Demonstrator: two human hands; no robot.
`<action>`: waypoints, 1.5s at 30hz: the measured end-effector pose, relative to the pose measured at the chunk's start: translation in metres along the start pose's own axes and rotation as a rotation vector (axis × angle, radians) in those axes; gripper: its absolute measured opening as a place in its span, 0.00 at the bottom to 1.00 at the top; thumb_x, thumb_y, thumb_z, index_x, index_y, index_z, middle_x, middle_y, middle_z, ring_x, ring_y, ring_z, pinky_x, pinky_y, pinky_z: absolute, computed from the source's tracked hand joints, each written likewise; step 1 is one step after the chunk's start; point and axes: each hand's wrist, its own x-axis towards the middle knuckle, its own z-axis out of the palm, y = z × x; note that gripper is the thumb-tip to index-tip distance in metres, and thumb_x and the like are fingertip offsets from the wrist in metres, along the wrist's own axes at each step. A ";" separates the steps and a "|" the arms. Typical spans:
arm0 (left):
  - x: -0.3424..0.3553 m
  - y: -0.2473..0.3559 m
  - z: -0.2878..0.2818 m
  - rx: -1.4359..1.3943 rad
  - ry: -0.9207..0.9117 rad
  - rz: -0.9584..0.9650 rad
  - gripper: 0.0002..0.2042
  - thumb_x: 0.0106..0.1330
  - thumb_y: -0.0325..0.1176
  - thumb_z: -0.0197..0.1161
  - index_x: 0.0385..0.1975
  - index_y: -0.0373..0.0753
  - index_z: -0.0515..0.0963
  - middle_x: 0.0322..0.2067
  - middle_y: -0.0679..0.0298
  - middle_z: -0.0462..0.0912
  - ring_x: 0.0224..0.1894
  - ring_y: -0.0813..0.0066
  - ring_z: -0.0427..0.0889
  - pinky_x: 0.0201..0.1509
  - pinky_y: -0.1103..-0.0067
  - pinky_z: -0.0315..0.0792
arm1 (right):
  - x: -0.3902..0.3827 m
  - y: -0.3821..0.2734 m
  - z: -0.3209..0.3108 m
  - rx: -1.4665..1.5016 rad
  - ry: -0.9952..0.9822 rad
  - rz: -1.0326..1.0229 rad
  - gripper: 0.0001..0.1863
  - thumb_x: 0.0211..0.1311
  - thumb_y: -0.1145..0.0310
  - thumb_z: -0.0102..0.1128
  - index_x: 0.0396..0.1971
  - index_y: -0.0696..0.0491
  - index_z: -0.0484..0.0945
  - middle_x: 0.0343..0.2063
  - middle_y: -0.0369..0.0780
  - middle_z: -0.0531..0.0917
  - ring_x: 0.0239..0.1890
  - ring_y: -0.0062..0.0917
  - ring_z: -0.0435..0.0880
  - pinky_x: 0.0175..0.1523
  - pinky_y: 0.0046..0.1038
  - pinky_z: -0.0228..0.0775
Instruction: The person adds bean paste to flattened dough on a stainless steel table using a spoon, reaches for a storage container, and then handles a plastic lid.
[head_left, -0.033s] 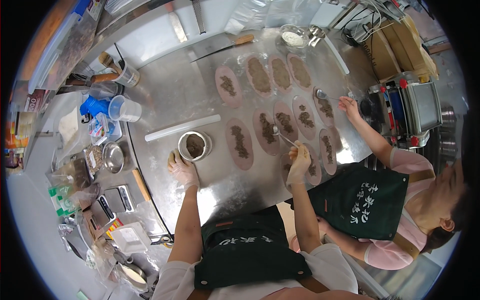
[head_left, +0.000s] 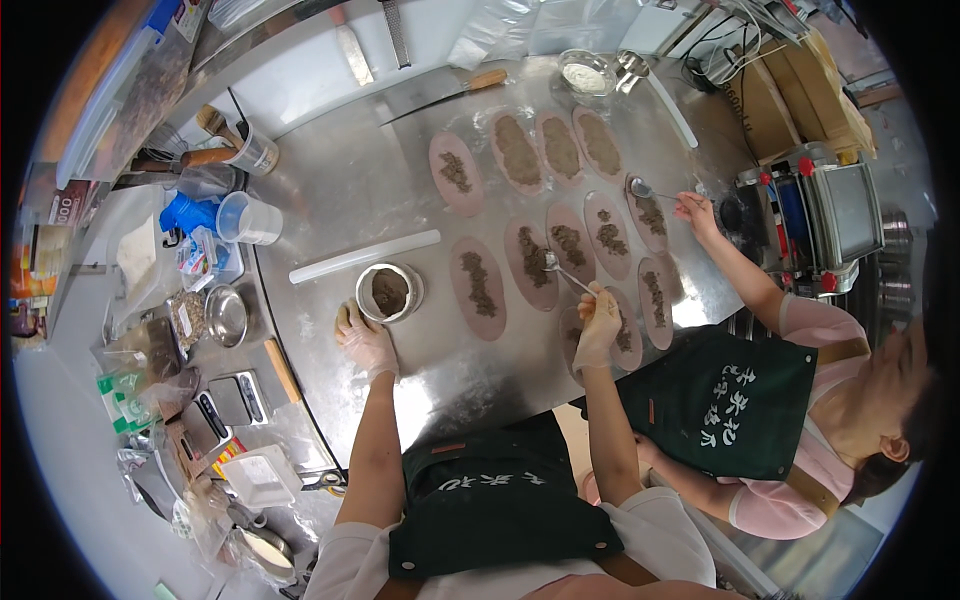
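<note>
My gloved left hand is curled against the near-left side of a white round tub, which holds brown filling. A metal spoon is pinched in my gloved right hand. The spoon's tip touches the crumbly brown filling on a pinkish oval dough piece. Several similar dough ovals lie around it, some with a strip of filling, and a few at the far side are spread over with it. My right hand partly covers the nearest ovals, including one dough oval.
At the right, a co-worker's hand holds another spoon over an oval. A white rod lies beyond the tub. Farther back are a long wood-handled blade and a bowl of white powder. Scales stand at the left.
</note>
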 end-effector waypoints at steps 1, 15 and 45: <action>0.000 0.000 0.000 -0.001 0.000 0.003 0.21 0.61 0.30 0.57 0.56 0.44 0.69 0.56 0.60 0.68 0.58 0.58 0.65 0.61 0.64 0.59 | 0.004 0.003 -0.004 0.111 -0.011 0.059 0.13 0.69 0.67 0.50 0.42 0.62 0.77 0.24 0.35 0.77 0.22 0.15 0.71 0.27 0.15 0.62; 0.001 -0.005 0.003 0.033 0.030 0.021 0.22 0.59 0.30 0.57 0.56 0.45 0.69 0.56 0.62 0.69 0.59 0.59 0.65 0.61 0.65 0.60 | -0.004 -0.041 -0.034 -0.231 0.040 -0.217 0.13 0.70 0.69 0.46 0.43 0.60 0.78 0.28 0.34 0.77 0.25 0.13 0.70 0.31 0.13 0.62; 0.001 -0.001 -0.003 0.036 -0.032 -0.026 0.22 0.60 0.31 0.56 0.57 0.45 0.69 0.57 0.63 0.67 0.60 0.59 0.63 0.62 0.64 0.58 | 0.022 -0.035 0.016 -0.216 -0.046 -0.271 0.12 0.69 0.72 0.47 0.45 0.59 0.78 0.29 0.32 0.78 0.27 0.13 0.73 0.33 0.16 0.64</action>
